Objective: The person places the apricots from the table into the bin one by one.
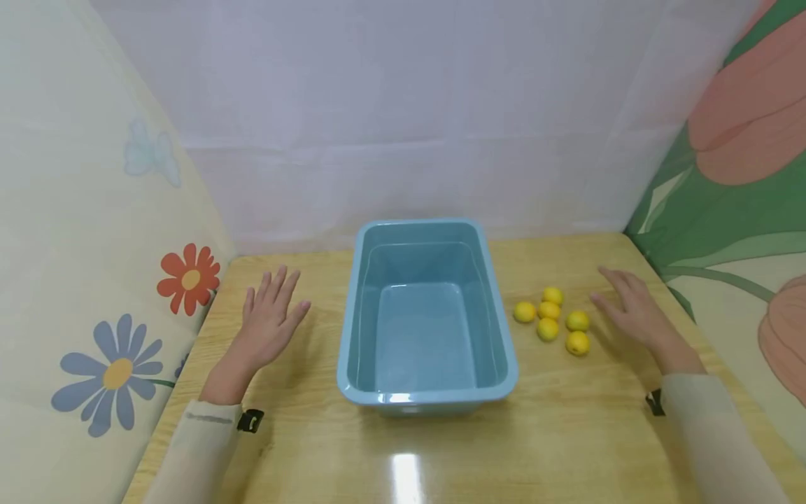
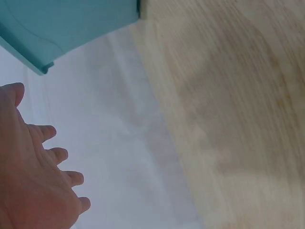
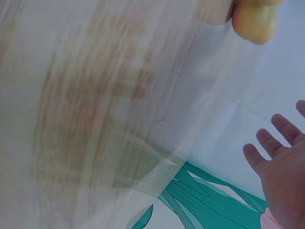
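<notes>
A light blue plastic basin [image 1: 425,336] stands in the middle of the wooden table with nothing inside it. To its right lie several small yellow-green citrus fruits [image 1: 548,311], grouped close together. My left hand [image 1: 267,318] hovers left of the basin, fingers spread and holding nothing. My right hand [image 1: 632,311] is just right of the fruits, its fingers extended and apart from them. In the left wrist view the basin's side [image 2: 71,24] shows beyond my thumb. One fruit [image 3: 255,24] appears at the top of the right wrist view, away from my fingers.
The wooden table [image 1: 302,448] meets a white cloth backdrop [image 1: 403,126] behind the basin. Flower-patterned cloths hang at both sides, blue and red flowers [image 1: 116,374] on the left and large pink petals [image 1: 749,112] on the right.
</notes>
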### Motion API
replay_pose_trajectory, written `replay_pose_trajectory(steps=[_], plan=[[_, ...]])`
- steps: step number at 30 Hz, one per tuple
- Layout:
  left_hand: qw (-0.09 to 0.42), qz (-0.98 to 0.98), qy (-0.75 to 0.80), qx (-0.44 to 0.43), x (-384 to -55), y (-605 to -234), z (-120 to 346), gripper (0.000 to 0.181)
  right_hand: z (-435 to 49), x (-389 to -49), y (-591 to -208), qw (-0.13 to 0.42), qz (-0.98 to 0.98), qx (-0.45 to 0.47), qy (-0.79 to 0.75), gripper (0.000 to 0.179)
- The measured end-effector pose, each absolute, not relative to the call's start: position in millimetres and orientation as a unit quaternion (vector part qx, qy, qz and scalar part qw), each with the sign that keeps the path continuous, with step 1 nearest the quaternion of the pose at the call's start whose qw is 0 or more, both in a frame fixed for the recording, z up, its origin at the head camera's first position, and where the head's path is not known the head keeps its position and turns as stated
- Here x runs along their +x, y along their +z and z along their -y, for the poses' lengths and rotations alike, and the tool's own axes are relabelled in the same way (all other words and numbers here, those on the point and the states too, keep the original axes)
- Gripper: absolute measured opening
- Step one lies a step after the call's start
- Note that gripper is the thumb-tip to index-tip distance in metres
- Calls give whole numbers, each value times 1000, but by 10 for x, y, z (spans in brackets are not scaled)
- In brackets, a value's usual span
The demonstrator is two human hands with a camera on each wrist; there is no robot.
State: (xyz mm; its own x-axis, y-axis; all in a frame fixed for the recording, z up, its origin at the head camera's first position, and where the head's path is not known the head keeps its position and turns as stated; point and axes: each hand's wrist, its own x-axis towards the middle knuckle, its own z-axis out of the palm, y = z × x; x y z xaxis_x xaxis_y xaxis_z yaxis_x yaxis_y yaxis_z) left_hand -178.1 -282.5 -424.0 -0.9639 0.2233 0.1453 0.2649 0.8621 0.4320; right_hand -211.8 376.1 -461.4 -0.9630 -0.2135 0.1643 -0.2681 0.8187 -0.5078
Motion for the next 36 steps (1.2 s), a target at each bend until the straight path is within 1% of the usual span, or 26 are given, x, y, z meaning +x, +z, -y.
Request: replay_pose_trajectory(steps=[12, 32, 36], plan=[[68, 957, -237, -156, -1638, -4030, 2611, 69, -3728, -2057, -4627, 30, 949, 137, 283, 63], [62, 949, -235, -201, -1446, -3813, 2266, 66, -3684, -2009, -4626, -49, 955, 123, 267, 69], [59, 946, -238, -214, -1395, -3756, 2177, 65, -3685, -2000, -4646, -54, 954, 128, 264, 69]])
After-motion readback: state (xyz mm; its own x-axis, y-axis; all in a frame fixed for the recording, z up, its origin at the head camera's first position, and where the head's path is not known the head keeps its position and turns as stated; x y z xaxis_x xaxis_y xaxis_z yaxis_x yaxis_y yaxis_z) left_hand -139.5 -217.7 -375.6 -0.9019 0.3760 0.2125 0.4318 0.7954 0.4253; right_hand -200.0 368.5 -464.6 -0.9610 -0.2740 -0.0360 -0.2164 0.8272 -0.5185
